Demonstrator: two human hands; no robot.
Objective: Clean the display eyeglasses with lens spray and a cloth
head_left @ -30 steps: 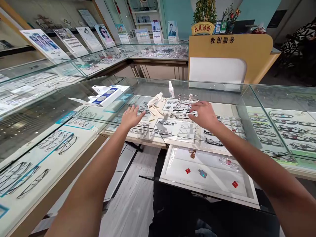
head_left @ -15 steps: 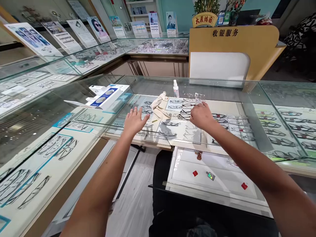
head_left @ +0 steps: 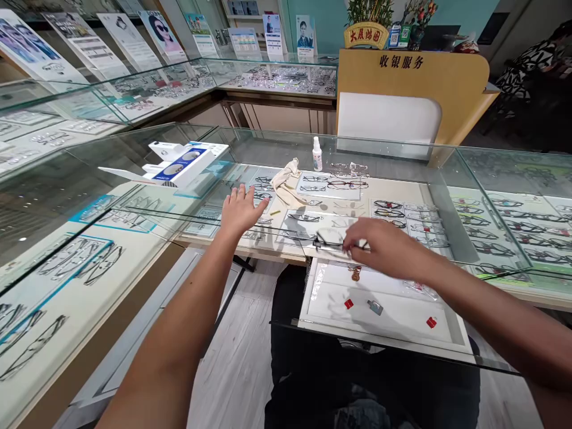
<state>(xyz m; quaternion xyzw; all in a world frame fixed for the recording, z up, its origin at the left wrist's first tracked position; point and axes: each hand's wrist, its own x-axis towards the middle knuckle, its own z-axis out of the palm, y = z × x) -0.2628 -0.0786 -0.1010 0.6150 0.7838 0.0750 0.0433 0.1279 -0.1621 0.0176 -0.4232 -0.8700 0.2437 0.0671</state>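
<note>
My right hand (head_left: 373,244) grips a pair of dark-framed eyeglasses (head_left: 329,241) by one side, just over the front edge of the glass counter, above the pulled-out drawer. My left hand (head_left: 242,210) lies with fingers spread on the glass top, holding nothing. To its right rests a crumpled cream cloth (head_left: 286,185). Behind the cloth stands a white spray bottle (head_left: 317,154). Another pair of eyeglasses (head_left: 347,185) with dark reddish frames sits on the counter beyond my right hand, and clear-framed glasses (head_left: 348,170) lie behind it.
An open white and blue box (head_left: 179,164) stands on the glass at the left. The drawer (head_left: 330,316) holds red pieces and a small grey tag (head_left: 375,307). Display cases with many frames run along both sides. A yellow cashier desk (head_left: 402,77) stands behind.
My right hand has drawn a pair of dark-framed eyeglasses toward me, from the middle of the counter to its front edge. My left hand has stayed on the glass.
</note>
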